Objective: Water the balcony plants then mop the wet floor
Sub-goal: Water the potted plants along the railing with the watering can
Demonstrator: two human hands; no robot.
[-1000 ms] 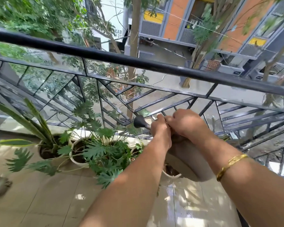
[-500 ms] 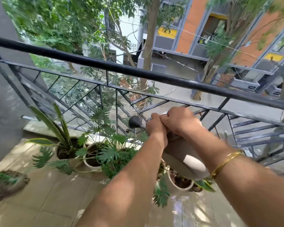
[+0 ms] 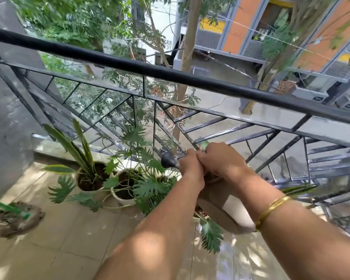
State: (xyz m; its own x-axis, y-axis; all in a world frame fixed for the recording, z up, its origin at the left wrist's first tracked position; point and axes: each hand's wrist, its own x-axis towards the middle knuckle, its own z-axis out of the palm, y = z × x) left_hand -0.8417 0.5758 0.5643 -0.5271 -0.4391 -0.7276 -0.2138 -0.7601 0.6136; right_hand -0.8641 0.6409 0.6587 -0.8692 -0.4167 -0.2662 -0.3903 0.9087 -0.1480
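Observation:
A beige watering can (image 3: 220,207) hangs over the plants, tipped toward the left, its dark sprinkler head (image 3: 168,161) above the leafy pot. My left hand (image 3: 190,165) grips the spout close behind the head. My right hand (image 3: 220,160) is closed on the top of the can. Below stand a white pot (image 3: 122,200) with split green leaves and a pot (image 3: 91,178) with long striped leaves. No water stream shows.
A black metal railing (image 3: 170,74) with slanted bars runs across in front. A mop head (image 3: 14,219) with a green handle lies on the tiled floor at the left. A grey wall (image 3: 6,102) closes the left side. Wet, shiny tiles (image 3: 247,259) lie at lower right.
The view has swung left and tilted, bringing the mop and grey wall into sight. Both hands stay closed on the can, and the can stays over the leafy pot.

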